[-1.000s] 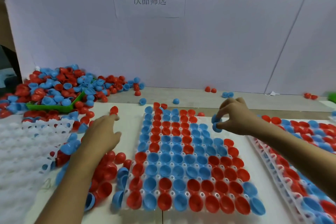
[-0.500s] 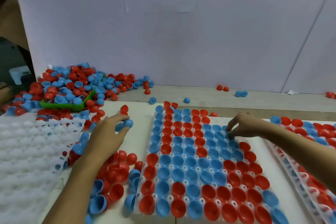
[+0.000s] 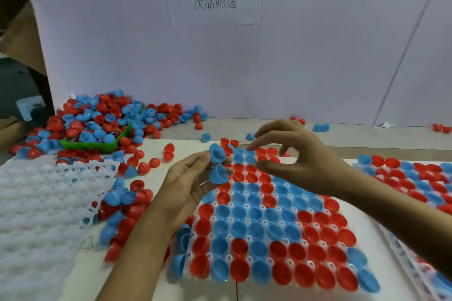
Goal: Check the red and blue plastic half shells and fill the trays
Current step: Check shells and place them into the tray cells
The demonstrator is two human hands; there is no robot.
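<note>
I see the empty white plastic cell tray (image 3: pixel 36 203) far left | my left hand (image 3: pixel 188 186) pinching two blue plastic half shells (image 3: pixel 217 164) above the filled white tray (image 3: pixel 247 206) of red and blue half shells at centre | my right hand (image 3: pixel 293 154) just beside them, fingers loosely spread, holding nothing | another filled tray (image 3: pixel 415 178) at right.

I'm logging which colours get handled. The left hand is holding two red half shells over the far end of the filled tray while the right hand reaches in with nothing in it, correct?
Not quite: the head view shows the two half shells in the left hand are blue, not red. The rest stands: they are held over the far end of the filled tray, and the right hand reaches in with nothing in it.
</note>
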